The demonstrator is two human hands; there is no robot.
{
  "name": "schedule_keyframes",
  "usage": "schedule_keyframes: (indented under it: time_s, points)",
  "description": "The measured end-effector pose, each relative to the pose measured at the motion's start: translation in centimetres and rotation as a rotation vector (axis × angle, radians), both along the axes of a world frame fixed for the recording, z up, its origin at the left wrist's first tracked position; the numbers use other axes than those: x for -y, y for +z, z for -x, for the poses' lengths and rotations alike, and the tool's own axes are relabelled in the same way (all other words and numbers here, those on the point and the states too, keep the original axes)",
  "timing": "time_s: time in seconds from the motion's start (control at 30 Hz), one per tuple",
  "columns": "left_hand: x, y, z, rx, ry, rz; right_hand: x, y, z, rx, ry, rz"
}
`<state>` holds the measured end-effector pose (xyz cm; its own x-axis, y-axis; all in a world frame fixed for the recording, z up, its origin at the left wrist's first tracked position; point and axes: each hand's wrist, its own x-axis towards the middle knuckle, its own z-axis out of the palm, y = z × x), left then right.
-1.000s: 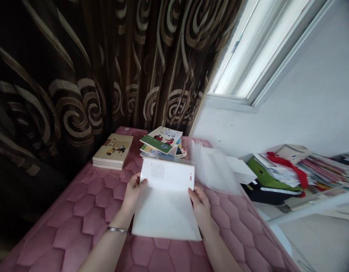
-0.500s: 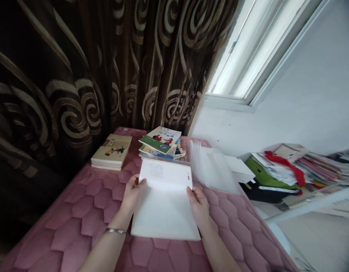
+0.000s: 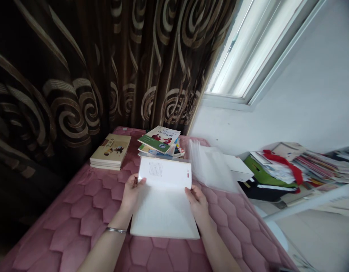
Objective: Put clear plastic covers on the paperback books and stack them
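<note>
A white book lies in front of me with its cover turned up and away. Small print and a red mark show on the cover's inner side, and a glossy clear edge borders it. My left hand pinches the left side near the fold, thumb on top. On the opposite side my right hand grips the edge in the same way. The fingers underneath are partly hidden. Just beyond the book is a loose pile of picture-covered books.
A neat stack of beige books sits at the left on the pink quilted surface. Clear plastic sleeves and a white box lie to the right. Papers and a green bag fill a shelf beyond. A dark curtain hangs behind.
My right hand has shifted very slightly left along the book's edge. The view has moved a little; both hands keep their hold on the book.
</note>
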<state>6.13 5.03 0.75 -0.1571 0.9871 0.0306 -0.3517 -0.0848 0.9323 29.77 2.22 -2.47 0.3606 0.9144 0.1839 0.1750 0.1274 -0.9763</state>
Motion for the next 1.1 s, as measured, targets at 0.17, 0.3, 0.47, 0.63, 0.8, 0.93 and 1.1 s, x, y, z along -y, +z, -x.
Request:
schedule_keyframes:
  time_s: [0.17, 0.3, 0.47, 0.63, 0.8, 0.93, 1.1]
  points:
    - [-0.01, 0.21, 0.12, 0.011, -0.011, 0.015, -0.14, 0.25, -0.14, 0.026, 0.006, 0.068]
    - [-0.03, 0.40, 0.27, 0.007, -0.030, 0.020, -0.11, 0.77, 0.15, 0.160, -0.081, 0.059]
    - [-0.08, 0.13, 0.23, -0.014, -0.022, -0.002, -0.06, 0.81, 0.09, 0.168, -0.049, 0.065]
    - [-0.18, -0.11, 0.07, -0.011, 0.009, -0.010, -0.28, 0.66, -0.28, 0.174, -0.017, 0.060]
    - [-0.07, 0.06, 0.18, 0.014, -0.026, 0.003, -0.32, 0.87, -0.03, 0.250, -0.070, 0.041]
    - [-0.02, 0.12, 0.23, 0.032, -0.060, -0.012, -0.29, 0.74, 0.08, 0.151, -0.047, 0.035]
    - [-0.14, 0.05, 0.00, 0.034, -0.022, -0.026, -0.44, 0.10, -0.25, -0.013, 0.027, 0.039]
